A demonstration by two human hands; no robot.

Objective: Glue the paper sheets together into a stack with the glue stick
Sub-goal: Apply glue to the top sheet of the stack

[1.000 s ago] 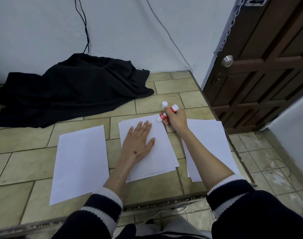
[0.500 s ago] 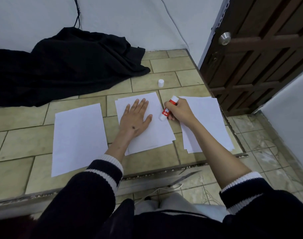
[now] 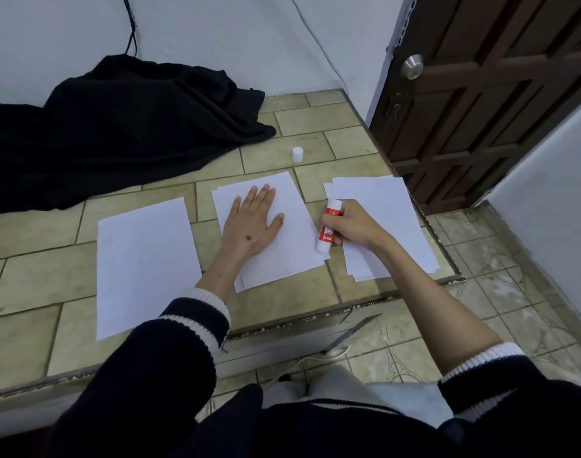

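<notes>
The red-and-white plastic glue stick [image 3: 327, 226], a short cylinder with a red label band, stood tilted just right of frame centre, its white lower end touching the right edge of the middle pile of thin white paper sheets [image 3: 295, 239]. The right hand [image 3: 355, 226] gripped it, fingers curled round the barrel. The left hand [image 3: 254, 223] lay flat on that middle pile, fingers straight and slightly spread, palm pressing the smooth sheets down. In the lower part of the frame both forearms came out of dark knitted sleeves [image 3: 183, 328] with ribbed white-striped cuffs.

Left of centre a single flat white rectangular sheet [image 3: 143, 266] lay apart from the middle pile. To the right, a second loose pile of white sheets [image 3: 388, 206] lay with staggered edges, partly under the right hand and wrist. All the paper rested on a raised ledge of glazed beige rectangular tiles [image 3: 34, 276] with a chipped front edge.

Farther up, a small white cylindrical plastic cap [image 3: 297, 154] stood alone on the tiles. At the upper left a crumpled black cloth [image 3: 117, 127] lay heaped against the pale wall, and at the upper right stood a dark brown panelled wooden door [image 3: 497, 94] with a round metal knob [image 3: 412, 66].
</notes>
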